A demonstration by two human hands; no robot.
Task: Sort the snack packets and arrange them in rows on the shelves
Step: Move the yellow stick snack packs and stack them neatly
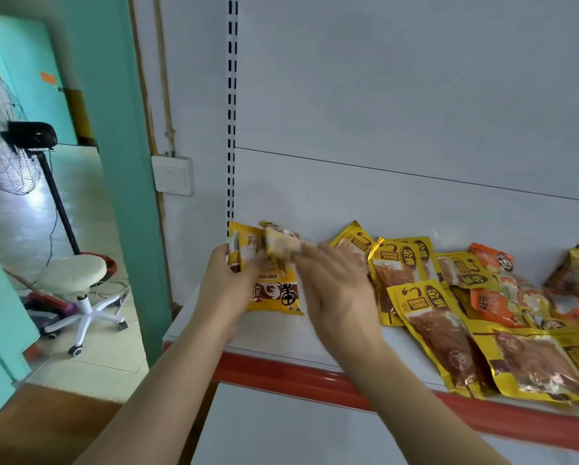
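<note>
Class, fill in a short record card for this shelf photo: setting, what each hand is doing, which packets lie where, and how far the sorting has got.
setting: white shelf with a red front edge
left hand: grips upright yellow packets at the shelf's left end
right hand: blurred, at the small packet; grasp unclear
loose pile: yellow-gold packets and orange packets, overlapping on the right
progress: no tidy rows yet

Two bare forearms come up from the bottom edge of the frame, one from the lower left and one from the lower centre-right. No sleeve edge shows on either arm up to where the frame cuts them off. The left hand (229,280) and right hand (336,290) are uncovered; the right one is motion-blurred, its fingers indistinct.
</note>
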